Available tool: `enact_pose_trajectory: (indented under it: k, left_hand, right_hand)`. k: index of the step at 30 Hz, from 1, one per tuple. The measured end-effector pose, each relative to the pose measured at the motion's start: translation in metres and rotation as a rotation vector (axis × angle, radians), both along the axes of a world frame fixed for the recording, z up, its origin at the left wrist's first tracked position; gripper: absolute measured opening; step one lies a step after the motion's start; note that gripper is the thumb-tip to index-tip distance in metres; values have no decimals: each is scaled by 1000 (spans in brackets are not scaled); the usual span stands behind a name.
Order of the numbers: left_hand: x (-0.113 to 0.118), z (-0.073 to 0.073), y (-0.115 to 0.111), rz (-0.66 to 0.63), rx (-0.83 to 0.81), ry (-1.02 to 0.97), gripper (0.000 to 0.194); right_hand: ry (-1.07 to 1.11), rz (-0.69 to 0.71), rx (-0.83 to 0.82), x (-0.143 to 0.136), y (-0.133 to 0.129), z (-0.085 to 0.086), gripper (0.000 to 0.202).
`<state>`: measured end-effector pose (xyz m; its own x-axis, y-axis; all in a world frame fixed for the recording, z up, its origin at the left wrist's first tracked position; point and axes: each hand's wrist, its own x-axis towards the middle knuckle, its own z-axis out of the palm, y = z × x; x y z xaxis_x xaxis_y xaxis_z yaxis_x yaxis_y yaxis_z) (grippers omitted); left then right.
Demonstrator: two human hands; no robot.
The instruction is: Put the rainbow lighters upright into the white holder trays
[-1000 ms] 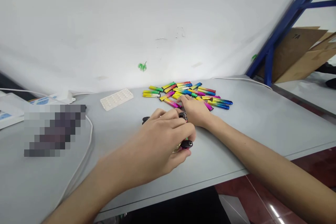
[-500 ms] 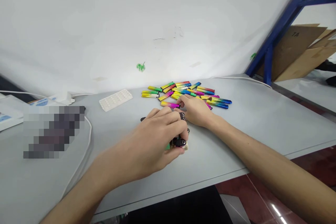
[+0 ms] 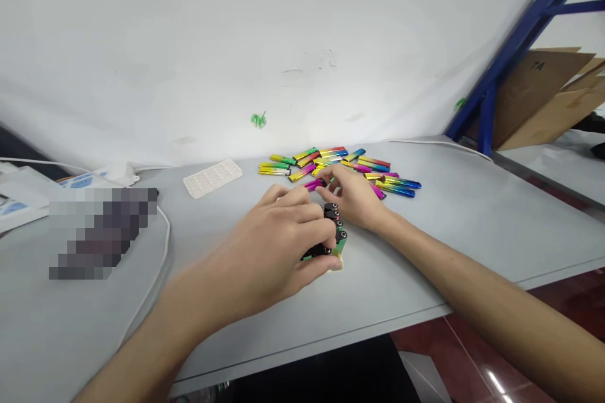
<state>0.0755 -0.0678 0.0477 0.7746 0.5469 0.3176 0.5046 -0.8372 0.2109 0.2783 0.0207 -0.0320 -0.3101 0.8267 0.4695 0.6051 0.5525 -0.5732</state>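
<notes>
My left hand (image 3: 283, 239) curls over a cluster of upright sticks with black, ringed ends (image 3: 339, 223). Its thumb presses the near side and its fingers wrap over the top. Green and yellow colour shows on the nearest body, above a pale base edge (image 3: 341, 263). Beyond it, my right hand (image 3: 352, 195) reaches to the front of a pile of shiny rainbow sticks (image 3: 302, 173). Its thumb and forefinger are apart around the dark end of a magenta stick (image 3: 314, 185); I see no firm grip. The left hand hides that stick's other end.
A white tray with rows of small hollows (image 3: 212, 179) lies at the left of the pile. A white cable (image 3: 166, 239) runs down the grey table (image 3: 401, 283). A pixelated dark object (image 3: 104, 236) lies at left. Cardboard boxes (image 3: 543, 94) stand behind a blue frame (image 3: 486, 116).
My right hand's thumb and forefinger have spread apart at the magenta stick. My left hand has shifted slightly, and more of the black ringed ends show. The view has turned a little left.
</notes>
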Motion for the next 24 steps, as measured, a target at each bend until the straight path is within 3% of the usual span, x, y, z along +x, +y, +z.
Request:
enact_pose_trajectory:
  k: [10,14,16,20,24]
  left_hand:
    - [3,-4,1,-2,90,41,20]
    - [2,-2,4,5,27,-17,25]
    - [0,-1,8,69,-14,-102,23]
    - [-11,-4,27,338,-22,-240,22]
    - [-25,-14,51,482,-131,-234,26]
  right_hand:
    - [-6,7,-33,0,-2,1,18]
    - [16,6,-49,-1,-3,2,18]
    - [59,2,-83,0,-3,1,20]
    - [235,27,-289,-1,-3,1,28]
    - [447,96,-507,-5,-7,2,29]
